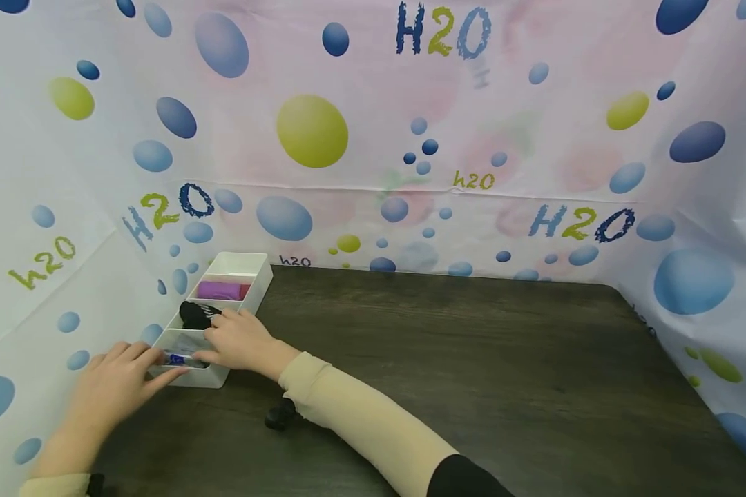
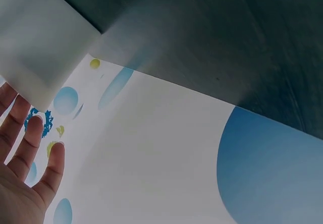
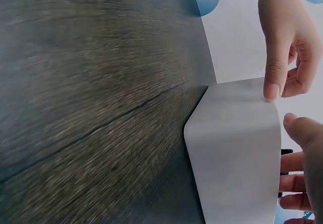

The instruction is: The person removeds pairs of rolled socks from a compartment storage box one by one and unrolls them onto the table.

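Note:
A white divided box (image 1: 249, 290) stands at the table's back left. Its near compartment holds a clear packet with a blue mark (image 1: 177, 359). My left hand (image 1: 113, 388) is at the box's near left corner, its thumb on the near wall and its other fingers loosely extended along the left side. Over the right wall reaches my right hand (image 1: 242, 339), thumb by the packet and fingers near a black cloth item with white stripes (image 1: 197, 315) in the middle compartment. In the right wrist view, the box wall hides part of my right fingers (image 3: 293, 182).
Behind the black item, the far part of the box holds a purple roll (image 1: 219, 290) and a red item (image 1: 244, 290). A small black object (image 1: 278, 416) shows beside my right sleeve. A bubble-patterned sheet (image 1: 373, 159) borders the dark wooden table (image 1: 472, 373).

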Motion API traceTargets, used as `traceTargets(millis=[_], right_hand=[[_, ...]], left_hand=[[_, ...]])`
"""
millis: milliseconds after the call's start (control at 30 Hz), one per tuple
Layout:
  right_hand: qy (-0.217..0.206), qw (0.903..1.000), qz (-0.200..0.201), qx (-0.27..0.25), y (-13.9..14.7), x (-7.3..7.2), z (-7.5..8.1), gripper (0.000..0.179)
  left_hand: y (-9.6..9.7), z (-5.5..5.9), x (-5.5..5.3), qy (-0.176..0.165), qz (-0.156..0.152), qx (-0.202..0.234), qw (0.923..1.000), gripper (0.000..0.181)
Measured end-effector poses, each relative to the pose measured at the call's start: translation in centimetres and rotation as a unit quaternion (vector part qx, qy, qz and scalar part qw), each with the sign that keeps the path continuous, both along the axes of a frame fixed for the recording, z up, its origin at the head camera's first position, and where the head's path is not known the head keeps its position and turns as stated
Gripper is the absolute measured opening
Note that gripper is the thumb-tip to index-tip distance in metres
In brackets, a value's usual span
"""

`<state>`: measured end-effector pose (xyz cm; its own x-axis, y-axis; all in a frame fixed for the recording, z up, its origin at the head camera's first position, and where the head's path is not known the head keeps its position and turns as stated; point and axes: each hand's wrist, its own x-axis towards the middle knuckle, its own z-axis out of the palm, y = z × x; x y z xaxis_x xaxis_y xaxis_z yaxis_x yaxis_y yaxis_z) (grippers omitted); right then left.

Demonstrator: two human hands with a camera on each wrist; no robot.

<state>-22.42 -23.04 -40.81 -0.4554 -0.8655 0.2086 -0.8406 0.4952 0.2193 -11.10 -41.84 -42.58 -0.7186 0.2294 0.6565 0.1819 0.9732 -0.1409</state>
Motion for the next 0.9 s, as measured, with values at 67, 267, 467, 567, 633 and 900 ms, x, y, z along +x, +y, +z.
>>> traceTargets(millis=[67, 267, 467, 567, 633, 900], right_hand=[[0.001, 1.0000, -0.006, 0.008, -0.6, 0.0, 0.0, 0.044], [-0.001, 0.9992, -0.027, 0.030, -1.9, 0.2, -0.3, 0.051], [-0.025, 0.9969, -0.065, 0.037, -2.5, 0.2, -0.6, 0.050], [-0.045, 0.9951, -0.077, 0.041, -2.7, 0.2, -0.5, 0.048], [-0.058, 0.9933, -0.088, 0.047, -2.9, 0.2, -0.5, 0.045], [-0.111, 0.9841, -0.128, 0.053, -3.7, 0.6, -0.1, 0.032]], left_hand=[[0.0, 0.0, 0.0, -0.003, 0.002, 0.003, 1.0000, 0.057], [0.1, 0.0, 0.2, 0.013, -0.006, -0.003, 0.9999, 0.075], [0.2, -0.1, -0.1, 0.031, -0.014, -0.006, 0.9994, 0.069], [0.2, -0.1, -0.2, 0.033, -0.012, -0.007, 0.9994, 0.066], [0.2, -0.1, -0.2, 0.031, -0.009, -0.006, 0.9994, 0.068], [0.1, -0.2, -0.1, 0.027, -0.008, 0.006, 0.9996, 0.074]])
